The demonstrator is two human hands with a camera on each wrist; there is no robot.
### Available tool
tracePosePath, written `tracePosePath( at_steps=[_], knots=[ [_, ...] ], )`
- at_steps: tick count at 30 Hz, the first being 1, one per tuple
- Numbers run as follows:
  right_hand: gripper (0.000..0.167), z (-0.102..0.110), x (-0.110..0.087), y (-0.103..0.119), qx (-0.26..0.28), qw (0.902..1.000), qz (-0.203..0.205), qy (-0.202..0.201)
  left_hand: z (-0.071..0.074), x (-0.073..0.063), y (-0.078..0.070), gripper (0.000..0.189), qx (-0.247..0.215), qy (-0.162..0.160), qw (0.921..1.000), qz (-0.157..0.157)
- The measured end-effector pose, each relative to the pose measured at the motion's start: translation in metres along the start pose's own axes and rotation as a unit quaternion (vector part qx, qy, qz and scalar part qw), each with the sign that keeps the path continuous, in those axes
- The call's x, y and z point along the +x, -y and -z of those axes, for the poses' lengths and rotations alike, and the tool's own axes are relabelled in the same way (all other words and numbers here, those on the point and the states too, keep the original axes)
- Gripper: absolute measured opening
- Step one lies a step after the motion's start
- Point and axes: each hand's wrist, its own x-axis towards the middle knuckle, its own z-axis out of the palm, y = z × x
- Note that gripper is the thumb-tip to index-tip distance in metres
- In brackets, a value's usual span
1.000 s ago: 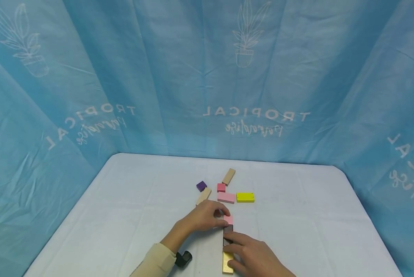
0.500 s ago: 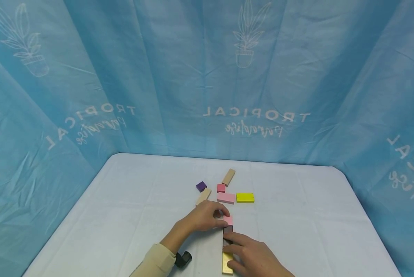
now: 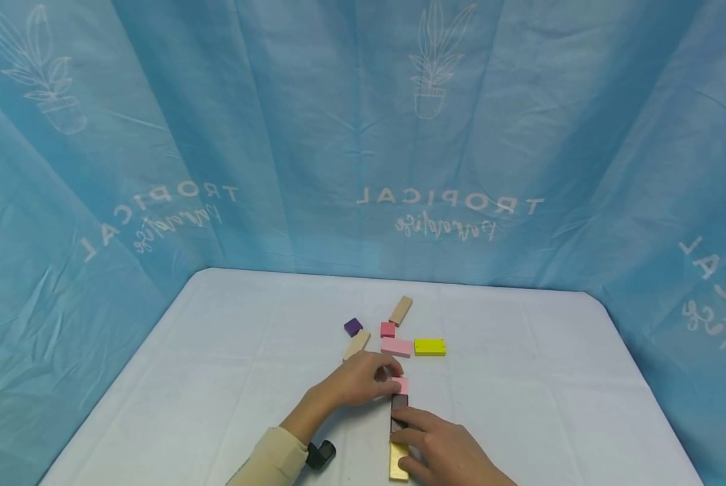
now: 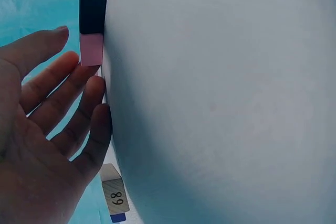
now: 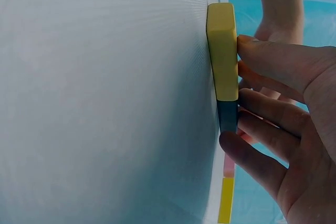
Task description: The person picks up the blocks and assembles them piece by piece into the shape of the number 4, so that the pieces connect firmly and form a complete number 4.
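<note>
A straight row of blocks lies on the white table: a small pink block [image 3: 403,385] at the far end, a dark brown stretch [image 3: 400,401], then a gold block [image 3: 397,468] nearest me. My left hand [image 3: 359,379] is at the pink block from the left, its fingertips by the far end. In the left wrist view that hand's thumb [image 4: 52,40] stands apart from the pink block. My right hand [image 3: 448,445] rests its fairly straight fingertips on the dark stretch and the gold block, partly covering both. Neither hand pinches a block.
Beyond the row lie a long pink block [image 3: 396,347], a yellow block [image 3: 429,347], a red block [image 3: 387,329], a purple block [image 3: 353,327] and two plain wooden blocks. A blue curtain [image 3: 363,135] encloses the table.
My left thumb has drawn slightly back from the near edge of the small pink block. The right hand and the blocks look still.
</note>
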Motion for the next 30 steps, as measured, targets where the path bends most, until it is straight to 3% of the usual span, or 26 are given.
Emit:
tracePosePath(
  at_steps=[13,22,30],
  knots=[
    [0.030,0.001,0.001,0.002,0.003,0.9999,-0.014,0.009,0.004,-0.001,0.001,0.021,-0.002,-0.068,0.9976,-0.006],
    [0.030,0.001,0.002,0.004,0.011,0.9992,-0.031,0.024,0.011,0.000,0.002,0.019,-0.011,-0.114,0.9932,0.019],
    [0.029,0.000,0.001,0.003,0.006,0.9997,-0.019,0.013,0.012,0.008,0.006,0.021,0.021,-0.140,0.9896,0.024]
  ],
)
